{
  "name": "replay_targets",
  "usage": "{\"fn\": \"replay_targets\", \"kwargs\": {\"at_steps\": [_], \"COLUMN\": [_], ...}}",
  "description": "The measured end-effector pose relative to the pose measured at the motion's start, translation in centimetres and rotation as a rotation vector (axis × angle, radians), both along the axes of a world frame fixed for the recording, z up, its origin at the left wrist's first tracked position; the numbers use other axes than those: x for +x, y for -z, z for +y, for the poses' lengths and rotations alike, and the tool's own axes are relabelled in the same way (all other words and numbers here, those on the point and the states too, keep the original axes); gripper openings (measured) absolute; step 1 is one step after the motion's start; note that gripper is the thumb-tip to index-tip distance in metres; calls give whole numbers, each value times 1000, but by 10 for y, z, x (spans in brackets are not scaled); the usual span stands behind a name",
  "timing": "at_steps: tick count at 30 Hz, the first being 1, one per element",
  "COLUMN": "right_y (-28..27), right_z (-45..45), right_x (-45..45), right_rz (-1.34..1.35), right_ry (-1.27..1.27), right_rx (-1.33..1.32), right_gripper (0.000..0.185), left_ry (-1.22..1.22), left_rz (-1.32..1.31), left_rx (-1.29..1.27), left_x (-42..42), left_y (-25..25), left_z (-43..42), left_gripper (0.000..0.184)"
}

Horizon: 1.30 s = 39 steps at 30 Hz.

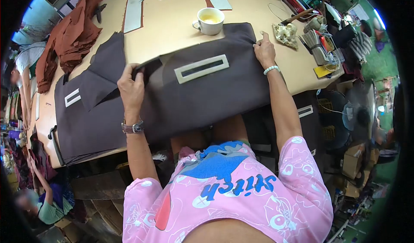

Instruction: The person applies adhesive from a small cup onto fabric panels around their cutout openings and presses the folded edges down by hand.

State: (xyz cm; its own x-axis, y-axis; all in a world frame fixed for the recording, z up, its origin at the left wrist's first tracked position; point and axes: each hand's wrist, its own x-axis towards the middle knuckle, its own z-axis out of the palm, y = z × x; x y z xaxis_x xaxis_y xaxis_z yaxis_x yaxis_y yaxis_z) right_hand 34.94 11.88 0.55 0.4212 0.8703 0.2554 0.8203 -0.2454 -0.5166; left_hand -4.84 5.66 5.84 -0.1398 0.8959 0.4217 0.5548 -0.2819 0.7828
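Observation:
A dark grey-brown fabric panel [215, 92] hangs partly over the table's near edge, with a pale rectangular frame [201, 69] around a dark slot on it. My left hand [131, 86] is closed on the panel's left upper edge, which is lifted and folded there. At the opposite end, my right hand [264, 52] pinches the upper right edge; its fingertips are partly hidden. More dark fabric pieces [95, 126] lie stacked to the left, and a smaller pale frame [72, 98] shows on one of them.
A white cup [211, 22] of yellowish liquid stands just beyond the panel. Rust-brown cloth [77, 36] is heaped at the far left, near black scissors [100, 12]. White pattern pieces [133, 10] lie at the back. Clutter and a stone-like lump [285, 35] sit right. Other people work at left.

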Motion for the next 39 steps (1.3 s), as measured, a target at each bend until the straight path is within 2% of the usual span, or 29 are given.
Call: {"fn": "replay_targets", "kwargs": {"at_steps": [2,3,6,7,10,12,13,14,16,18,20,21,22,23,24,25,26,27,28,29,30,31,32,35,37,39], "right_y": [-7,-10,-13,-14,-18,-13,-16,-24,-31,-22,-21,-16,-6,8,18,19,19,3,8,-1,-15,-26,-36,-63,-22,-3], "right_z": [6,9,7,6,-13,-31,-49,-70,-121,-175,-244,-280,-323,-367,-412,-455,-498,-525,-569,-603,-629,-649,-662,-658,-663,-638], "right_x": [-6,-9,-17,-16,-7,18,27,36,59,92,124,136,154,176,192,200,207,199,212,215,215,219,224,243,287,313], "right_rz": [222,244,348,425,422,753,778,803,924,991,857,891,860,819,772,736,704,723,531,523,517,429,340,252,-44,-90], "right_ry": [-12,1,-33,-37,-35,-92,-86,-86,3,56,230,306,385,472,564,649,734,890,1023,1066,1109,1213,1316,1340,1217,1129], "right_rx": [110,165,294,291,308,284,301,321,387,527,472,540,503,443,419,398,375,394,288,272,254,217,179,200,53,-16], "right_gripper": [49,48,51,62,75,87,89,91,92,91,89,88,86,82,82,68,55,58,78,84,89,87,84,82,80,75], "left_ry": [-50,-39,-100,-87,1,130,190,223,405,533,538,583,745,700,979,1265,1361,1606,1724,1779,1953,2071,2176,2236,2181,1962], "left_rz": [36,53,191,168,118,-90,-254,-338,-467,-385,-472,-334,-226,-78,30,-54,10,127,151,168,136,184,127,56,88,-83], "left_rx": [0,59,23,36,44,-138,-186,-280,-289,-379,-430,-430,-626,-522,-625,-547,-1021,-740,-729,-755,-765,-806,-711,-711,-741,-988], "left_x": [-6,-8,-10,-12,-15,-18,-14,-8,19,38,78,99,127,155,187,217,240,264,285,301,320,335,346,363,376,381], "left_y": [-12,-14,-13,-12,-12,-6,-3,-4,-5,2,14,18,0,8,-13,-6,1,13,19,29,27,25,26,39,40,76], "left_z": [9,13,17,16,-2,-9,-13,-17,-22,-25,-44,-55,-70,-93,-106,-117,-127,-139,-157,-180,-194,-209,-222,-246,-241,-240], "left_gripper": [9,10,9,10,15,22,23,23,24,25,24,25,26,26,25,25,23,22,23,28,33,37,39,43,40,35]}}
